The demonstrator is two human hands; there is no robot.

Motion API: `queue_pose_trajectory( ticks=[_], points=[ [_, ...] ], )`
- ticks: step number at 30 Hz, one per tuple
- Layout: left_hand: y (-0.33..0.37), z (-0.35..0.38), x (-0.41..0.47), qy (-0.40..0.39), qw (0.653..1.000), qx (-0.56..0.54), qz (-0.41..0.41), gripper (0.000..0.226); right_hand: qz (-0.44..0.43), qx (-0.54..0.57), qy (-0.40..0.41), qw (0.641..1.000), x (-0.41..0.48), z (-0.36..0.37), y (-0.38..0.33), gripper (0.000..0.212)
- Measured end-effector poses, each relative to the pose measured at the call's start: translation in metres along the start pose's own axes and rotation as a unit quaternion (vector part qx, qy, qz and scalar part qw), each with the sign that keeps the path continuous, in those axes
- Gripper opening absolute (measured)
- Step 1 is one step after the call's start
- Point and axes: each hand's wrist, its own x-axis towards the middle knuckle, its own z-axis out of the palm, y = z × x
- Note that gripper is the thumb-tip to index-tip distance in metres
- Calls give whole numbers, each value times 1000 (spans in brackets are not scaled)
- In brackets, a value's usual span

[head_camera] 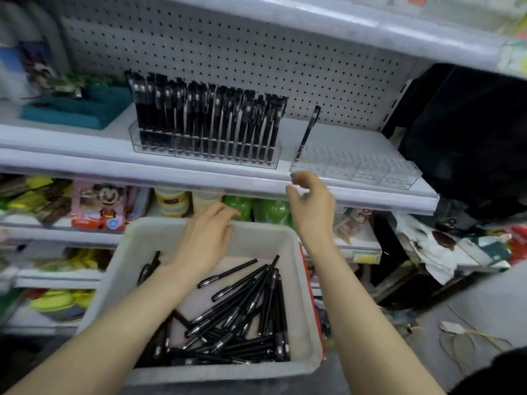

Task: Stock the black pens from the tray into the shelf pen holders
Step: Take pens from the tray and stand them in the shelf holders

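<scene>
A white tray (137,246) in front of me holds several loose black pens (245,312). On the shelf a clear pen holder (205,155) is packed with upright black pens. To its right a second clear holder (359,169) has one black pen (306,135) standing at its left end. My right hand (310,203) hovers just below that holder's front left corner, fingers apart, holding nothing. My left hand (208,235) hangs over the tray's far wall, fingers loosely curled, with nothing in it.
The shelf edge (171,178) runs across above the tray. A teal box (77,109) stands left of the full holder. Lower shelves carry toys, jars and green packs. A black cloth (467,138) hangs at right; clutter lies on the floor.
</scene>
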Motion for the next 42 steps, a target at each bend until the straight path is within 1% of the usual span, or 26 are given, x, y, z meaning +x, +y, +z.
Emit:
queue_pose_trajectory(
  ticks=[4, 7, 9, 12, 16, 21, 23, 29, 34, 36, 39, 42],
  points=[
    [-17, 14, -43, -120, 992, 4, -46, 26, 41, -8, -94, 995, -62, 32, -2, 19],
    [-28, 24, -54, -187, 980, 29, -68, 27, 100, -29, -154, 982, -92, 49, 2, 20],
    [-33, 29, -56, -207, 975, 32, -76, 27, 122, -62, -184, 973, -107, 56, 10, 22],
    [-37, 36, -61, -219, 972, 40, -77, 25, 124, -113, -224, 960, -117, 57, 22, 24],
    [-40, 41, -63, -220, 972, 35, -80, 21, 107, -134, -230, 958, -115, 57, 28, 25],
    [-38, 41, -67, -194, 977, 21, -80, 21, 11, -140, -272, 952, -122, 69, 26, 27],
    [-35, 40, -68, -173, 982, 15, -77, 21, -6, -145, -271, 951, -124, 70, 25, 26],
    [-23, 27, -60, -134, 990, 9, -50, 21, 14, -96, -237, 967, -120, 65, 18, 13],
    [-13, 6, -29, -89, 995, -15, -51, 20, 3, -59, -232, 971, -103, 63, 7, 17],
    [-5, -5, -14, -55, 996, -37, -55, 26, 15, -38, -221, 974, -96, 59, 4, 18],
    [12, -19, 15, 4, 995, -84, -55, 37, 37, 16, -164, 986, -73, 44, -1, 15],
    [31, -23, 50, 30, 995, -87, -27, 38, 69, 81, -103, 989, -36, 19, -4, 15]
  ],
)
